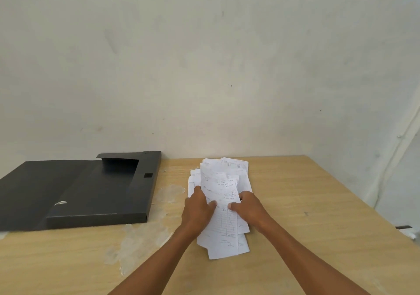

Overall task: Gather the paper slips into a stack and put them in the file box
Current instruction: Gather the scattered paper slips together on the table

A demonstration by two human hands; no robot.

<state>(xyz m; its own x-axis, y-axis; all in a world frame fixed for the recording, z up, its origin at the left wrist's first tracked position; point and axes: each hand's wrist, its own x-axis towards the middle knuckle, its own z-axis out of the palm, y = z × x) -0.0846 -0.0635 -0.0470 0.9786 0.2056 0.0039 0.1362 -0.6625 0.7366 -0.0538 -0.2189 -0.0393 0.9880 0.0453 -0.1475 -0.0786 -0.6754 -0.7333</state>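
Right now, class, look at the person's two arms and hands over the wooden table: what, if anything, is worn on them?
Nothing shows. The left hand and right hand are bare, with no gloves, rings or watch visible. Both forearms are bare to the picture's bottom edge, with no sleeves in view.

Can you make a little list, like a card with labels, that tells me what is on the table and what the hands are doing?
table: light wood, worn pale patches
paper slips: white, messy pile, not yet squared
left hand: grips the pile's left side
right hand: grips the pile's right side
file box: black, lying open, left of the pile
papers in box: none seen
wall: plain, pale
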